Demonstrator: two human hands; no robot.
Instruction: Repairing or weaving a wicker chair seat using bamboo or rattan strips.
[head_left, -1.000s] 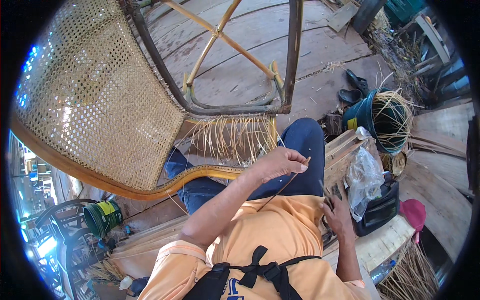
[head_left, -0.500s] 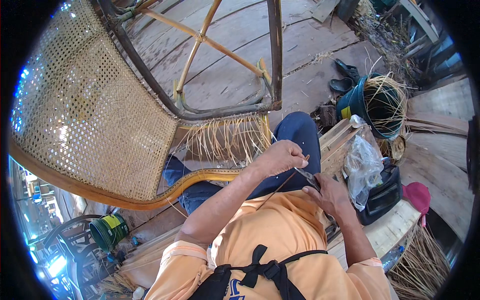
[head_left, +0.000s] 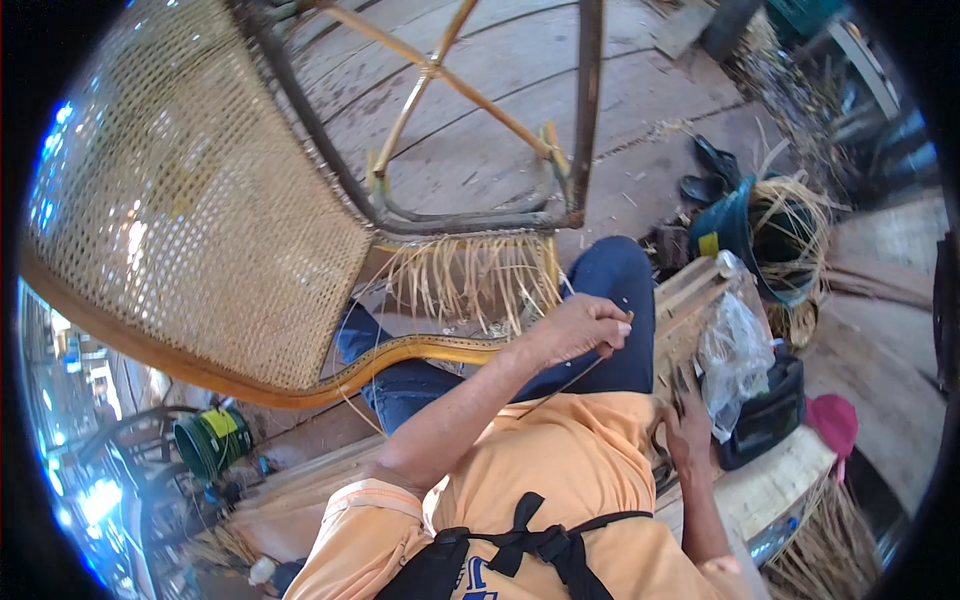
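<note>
My left hand (head_left: 580, 330) is pinched shut over my thigh, holding a thin cane strip (head_left: 556, 392) that runs down toward my shirt. A short end of the strip pokes out past the fingertips. Lower and to the right, my right hand (head_left: 688, 432) rests by the bench, closed on a narrow dark knife-like tool (head_left: 682, 388) whose tip points away from me. A chair frame with woven cane mesh (head_left: 210, 230) leans across my lap at left. Loose cane ends (head_left: 470, 275) hang from its far edge, and its curved wooden rail (head_left: 400, 352) passes under my left forearm.
Right of my knee stand a green bucket of cane strips (head_left: 722, 225) and dark sandals (head_left: 712, 168). On the bench (head_left: 790, 470) lie a clear plastic bag (head_left: 735, 350), a black case (head_left: 765, 415) and a magenta cap (head_left: 832, 425). Another green bucket (head_left: 212, 442) stands at left.
My right hand has drawn the tool away from the strip, down and right to the bench. My left hand still holds the strip. The view has shifted slightly.
</note>
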